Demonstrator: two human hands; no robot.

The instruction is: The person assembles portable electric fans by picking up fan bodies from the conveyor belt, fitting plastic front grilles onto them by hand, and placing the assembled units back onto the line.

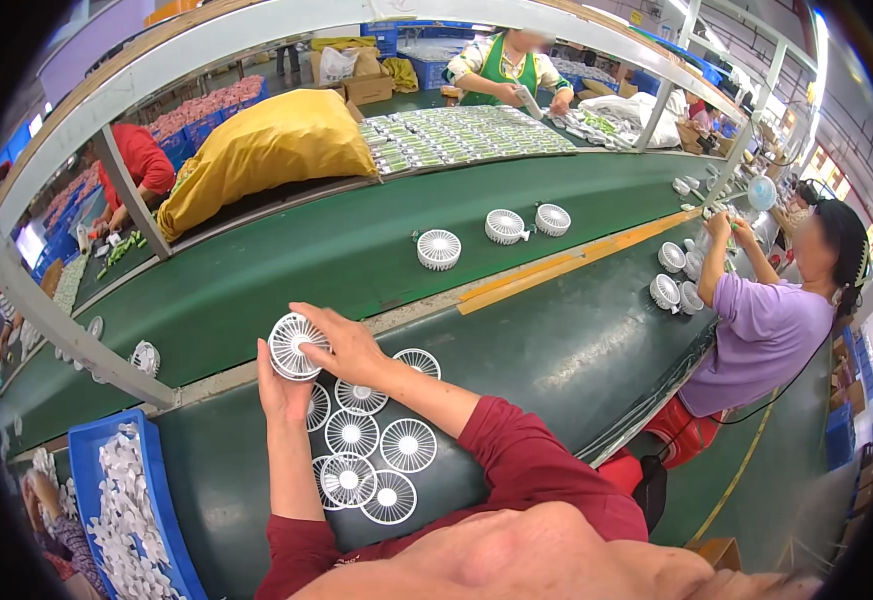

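Note:
A round white fan head with a spoked grille is between my two hands, above the dark green worktable. Closed round its lower left side, my left hand supports it. My right hand grips it from the right, with fingers over the rim and the thumb on the grille's front. Below and right of my hands lie several loose white fan grilles, some overlapping. My forearms partly cover a few of them.
A blue bin of small white parts stands at left. Fan heads sit on the green conveyor belt ahead. A metal frame post rises at left. A co-worker in purple sits at right; another in green works across.

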